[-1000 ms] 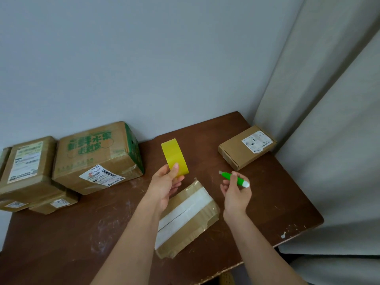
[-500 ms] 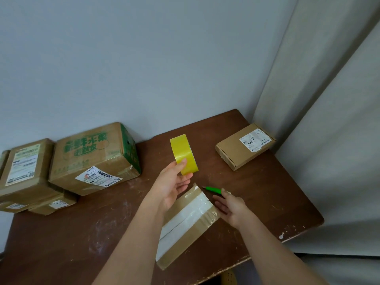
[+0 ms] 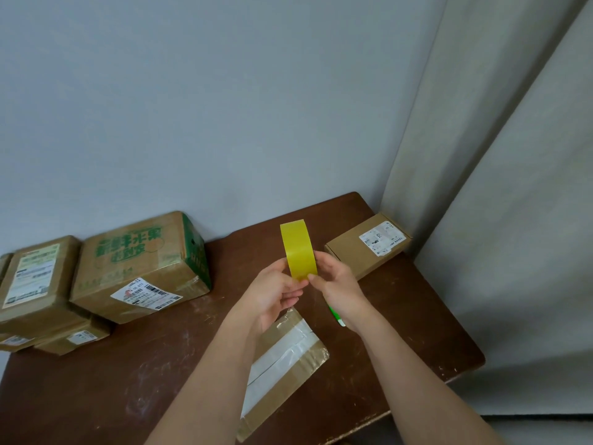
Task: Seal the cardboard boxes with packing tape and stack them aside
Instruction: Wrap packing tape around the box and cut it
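A yellow roll of packing tape (image 3: 298, 248) is held upright above the brown table (image 3: 128, 380). My left hand (image 3: 272, 293) grips its lower left side. My right hand (image 3: 337, 284) holds the roll's right side, its thumb tip pressing the roll's outer face near the bottom. Below my hands lies a flat cardboard box (image 3: 288, 364) with a white strip along its top. A green pen-like cutter (image 3: 335, 314) lies on the table, partly hidden behind my right wrist.
A small box with a white label (image 3: 369, 244) sits at the back right, near the curtain (image 3: 513, 220). At the left, a large box with green print (image 3: 141, 264) and several smaller boxes (image 3: 35, 284) stand against the wall.
My right hand left the green cutter on the table and rose to the tape roll. The roll shifted slightly right and now sits between both hands.
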A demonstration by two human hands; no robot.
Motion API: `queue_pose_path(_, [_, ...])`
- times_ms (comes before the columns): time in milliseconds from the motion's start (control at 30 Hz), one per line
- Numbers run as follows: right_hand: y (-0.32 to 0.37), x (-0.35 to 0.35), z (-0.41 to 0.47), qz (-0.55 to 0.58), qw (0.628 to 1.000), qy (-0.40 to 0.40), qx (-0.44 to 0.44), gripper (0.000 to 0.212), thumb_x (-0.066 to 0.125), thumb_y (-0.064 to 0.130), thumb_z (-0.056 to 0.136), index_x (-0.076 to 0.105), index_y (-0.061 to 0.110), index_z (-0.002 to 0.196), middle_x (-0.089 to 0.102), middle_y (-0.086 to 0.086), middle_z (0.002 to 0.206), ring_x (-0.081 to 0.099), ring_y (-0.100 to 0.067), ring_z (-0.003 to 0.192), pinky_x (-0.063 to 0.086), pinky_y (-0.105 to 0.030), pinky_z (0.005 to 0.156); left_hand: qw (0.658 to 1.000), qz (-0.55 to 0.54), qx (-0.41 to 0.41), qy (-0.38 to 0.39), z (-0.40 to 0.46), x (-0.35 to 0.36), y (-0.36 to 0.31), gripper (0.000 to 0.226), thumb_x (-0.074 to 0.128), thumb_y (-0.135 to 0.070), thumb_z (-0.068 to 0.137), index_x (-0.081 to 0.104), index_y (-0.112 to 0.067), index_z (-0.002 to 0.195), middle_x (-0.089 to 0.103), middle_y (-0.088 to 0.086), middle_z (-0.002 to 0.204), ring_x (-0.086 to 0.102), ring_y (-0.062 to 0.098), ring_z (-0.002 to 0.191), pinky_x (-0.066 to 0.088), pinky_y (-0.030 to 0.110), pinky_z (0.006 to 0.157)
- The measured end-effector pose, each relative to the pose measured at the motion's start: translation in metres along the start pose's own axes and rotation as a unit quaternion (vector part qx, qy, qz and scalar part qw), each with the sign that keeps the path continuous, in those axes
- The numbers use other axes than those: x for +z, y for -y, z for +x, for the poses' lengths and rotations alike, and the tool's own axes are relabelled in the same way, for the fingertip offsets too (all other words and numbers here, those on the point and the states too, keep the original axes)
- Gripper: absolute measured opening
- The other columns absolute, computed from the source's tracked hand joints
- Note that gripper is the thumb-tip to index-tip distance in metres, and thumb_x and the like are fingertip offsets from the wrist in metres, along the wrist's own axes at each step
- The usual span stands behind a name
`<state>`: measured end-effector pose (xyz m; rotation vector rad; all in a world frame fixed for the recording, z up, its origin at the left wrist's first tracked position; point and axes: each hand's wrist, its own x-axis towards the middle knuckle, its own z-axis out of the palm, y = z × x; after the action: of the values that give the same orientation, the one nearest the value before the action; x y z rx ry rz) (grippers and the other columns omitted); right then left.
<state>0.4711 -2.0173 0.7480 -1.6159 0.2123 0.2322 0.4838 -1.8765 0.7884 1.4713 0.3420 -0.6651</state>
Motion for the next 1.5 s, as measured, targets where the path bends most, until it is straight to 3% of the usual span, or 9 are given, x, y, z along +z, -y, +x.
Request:
queue_pose_path(233, [0.018, -0.003, -0.002, 0.023, 0.999, -0.008, -0.028, 0.042, 0.057, 0.007, 0.099, 0.060, 0.028, 0.136, 0.069, 0.013, 0.123, 0.061, -0.003, 0.117, 0.047, -0.026, 0.101, 0.996, 0.024, 0.084, -0.023, -0.005, 0.003, -0.003, 0.038, 0.044, -0.001, 0.102, 0.055, -0.020, 0.132, 0.071, 0.002, 0.071, 0.067, 0.008, 0.072, 0.050, 0.024, 0.073])
queue_pose_path(433, [0.024, 0.002, -0.009, 0.065, 0.997, -0.038, -0.029, 0.034, 0.055, 0.010, 0.100, 0.063, 0.030, 0.125, 0.071, 0.012, 0.115, 0.065, 0.000, 0.107, 0.049, -0.015, 0.086, 0.993, 0.031, 0.111, -0.029, -0.007, 0.004, -0.004, 0.034, 0.044, -0.004, 0.103, 0.059, -0.016, 0.131, 0.063, 0.004, 0.071, 0.060, 0.010, 0.069, 0.051, 0.026, 0.075])
queue_pose_path(533, [0.024, 0.006, -0.010, 0.067, 0.996, -0.058, -0.025, 0.029, 0.057, 0.016, 0.100, 0.066, 0.029, 0.124, 0.072, 0.009, 0.111, 0.065, -0.006, 0.105, 0.049, -0.021, 0.084, 0.992, 0.030, 0.119, -0.033, -0.010, 0.004, -0.005, 0.031, 0.043, -0.008, 0.104, 0.059, -0.012, 0.130, 0.061, 0.004, 0.067, 0.059, 0.011, 0.065, 0.053, 0.025, 0.072])
queue_pose_path(733, [0.023, 0.013, -0.015, 0.073, 0.992, -0.103, -0.020, 0.016, 0.056, 0.017, 0.098, 0.071, 0.017, 0.104, 0.070, 0.002, 0.091, 0.061, -0.012, 0.084, 0.047, -0.026, 0.073, 0.994, 0.027, 0.098, -0.051, -0.017, 0.011, -0.009, 0.025, 0.048, -0.018, 0.103, 0.063, -0.008, 0.120, 0.059, 0.006, 0.064, 0.062, 0.011, 0.059, 0.058, 0.026, 0.069])
queue_pose_path(933, [0.029, 0.021, -0.021, 0.063, 0.988, -0.143, -0.017, 0.015, 0.050, 0.015, 0.098, 0.057, 0.015, 0.084, 0.054, 0.002, 0.076, 0.048, -0.006, 0.065, 0.040, -0.021, 0.060, 0.997, 0.005, 0.058, -0.049, -0.024, 0.020, -0.013, 0.027, 0.049, -0.024, 0.103, 0.060, -0.001, 0.112, 0.060, 0.008, 0.061, 0.061, 0.012, 0.054, 0.060, 0.030, 0.067])
queue_pose_path(1000, [0.031, 0.019, -0.023, 0.062, 0.986, -0.152, -0.013, 0.018, 0.050, 0.015, 0.097, 0.055, 0.016, 0.080, 0.052, 0.004, 0.071, 0.046, -0.006, 0.061, 0.040, -0.021, 0.055, 0.994, 0.058, 0.054, -0.070, -0.025, 0.020, -0.015, 0.029, 0.054, -0.029, 0.100, 0.061, -0.002, 0.108, 0.062, 0.006, 0.067, 0.061, 0.012, 0.057, 0.059, 0.026, 0.065])
queue_pose_path(1133, [0.029, 0.014, -0.028, 0.041, 0.989, -0.143, 0.003, 0.014, 0.052, 0.020, 0.097, 0.059, 0.014, 0.087, 0.052, 0.000, 0.074, 0.046, -0.013, 0.068, 0.039, -0.029, 0.058, 0.932, 0.253, 0.182, -0.186, -0.024, 0.010, -0.017, 0.025, 0.077, -0.030, 0.082, 0.060, -0.021, 0.098, 0.054, -0.004, 0.089, 0.053, 0.008, 0.078, 0.049, 0.025, 0.070])
queue_pose_path(1300, [0.034, 0.011, -0.033, 0.038, 0.990, -0.138, 0.000, 0.013, 0.054, 0.020, 0.096, 0.059, 0.011, 0.087, 0.051, -0.003, 0.078, 0.045, -0.015, 0.070, 0.038, -0.029, 0.060, 0.880, 0.283, 0.356, -0.135, -0.024, 0.010, -0.012, 0.011, 0.078, -0.005, 0.080, 0.075, -0.014, 0.084, 0.059, 0.001, 0.086, 0.055, 0.000, 0.076, 0.040, 0.008, 0.066])
queue_pose_path(1500, [0.035, -0.001, -0.036, 0.021, 0.993, -0.114, 0.015, 0.014, 0.057, 0.025, 0.096, 0.062, 0.012, 0.097, 0.058, -0.005, 0.086, 0.054, -0.014, 0.078, 0.047, -0.034, 0.072, 0.810, 0.371, 0.429, -0.149, -0.020, 0.018, -0.002, 0.012, 0.066, -0.001, 0.086, 0.070, -0.011, 0.082, 0.056, -0.009, 0.096, 0.053, 0.006, 0.093, 0.039, 0.007, 0.078])
